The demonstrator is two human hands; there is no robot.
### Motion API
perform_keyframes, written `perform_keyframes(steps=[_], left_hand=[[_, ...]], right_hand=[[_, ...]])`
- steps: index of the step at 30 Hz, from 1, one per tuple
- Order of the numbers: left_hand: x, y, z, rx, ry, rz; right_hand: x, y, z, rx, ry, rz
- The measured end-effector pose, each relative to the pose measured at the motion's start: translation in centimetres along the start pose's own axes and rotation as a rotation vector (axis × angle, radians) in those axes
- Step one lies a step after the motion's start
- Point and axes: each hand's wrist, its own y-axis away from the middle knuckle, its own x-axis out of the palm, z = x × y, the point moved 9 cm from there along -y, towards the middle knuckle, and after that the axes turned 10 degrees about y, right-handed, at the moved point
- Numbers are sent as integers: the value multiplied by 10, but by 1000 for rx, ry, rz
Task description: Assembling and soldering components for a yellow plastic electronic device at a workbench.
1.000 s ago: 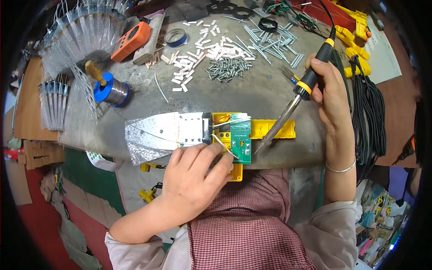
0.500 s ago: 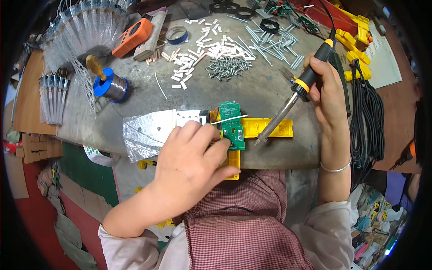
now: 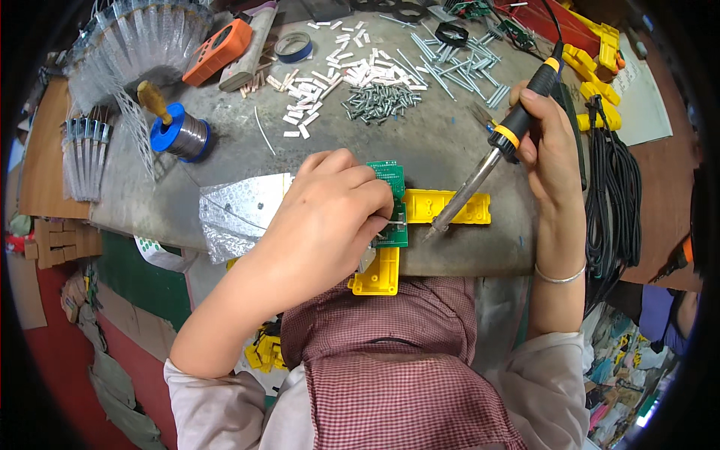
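My right hand (image 3: 551, 142) is wrapped round the dark handle of a soldering iron (image 3: 476, 180), whose metal shaft slants down left. Its tip is over the yellow plastic casing (image 3: 474, 211), close to but apart from the green circuit board (image 3: 397, 236). With thumb and fingers pinched, my left hand (image 3: 322, 210) holds a thin white wire (image 3: 396, 222) against the lower part of the board. The board lies across the casing, which extends to the right and toward me. My left fingers hide the board's left side. A silvery bubble-wrap pouch (image 3: 232, 214) lies beside my left wrist.
A blue spool of solder wire (image 3: 181, 136) stands at the left. Farther back are small white pieces (image 3: 307, 97), a heap of screws (image 3: 381, 103), longer metal rods (image 3: 465, 67), a tape roll (image 3: 293, 48) and an orange device (image 3: 217, 51). Black cables (image 3: 611, 195) hang at the right.
My left hand has moved up and right over the board and now pinches the white wire, whose end has come down to the board's lower part. The soldering iron has barely moved.
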Motion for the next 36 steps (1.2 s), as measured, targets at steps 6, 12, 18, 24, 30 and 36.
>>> perform_keyframes(steps=[6, 12, 18, 24, 30, 36], left_hand=[[3, -6, 5, -69, 78, 139], [3, -1, 11, -102, 99, 104], [5, 2, 14, -138, 128, 37], [6, 2, 15, -157, 110, 26], [7, 3, 15, -131, 124, 0], [6, 4, 15, -135, 143, -12]], right_hand=[[5, -1, -1, 7, -6, 4], [10, 0, -8, 36, -29, -27], [12, 0, -6, 11, -11, -41], [12, 1, -5, 9, 13, -67], [14, 1, -6, 12, 40, -47], [13, 2, -10, 44, 48, -74]])
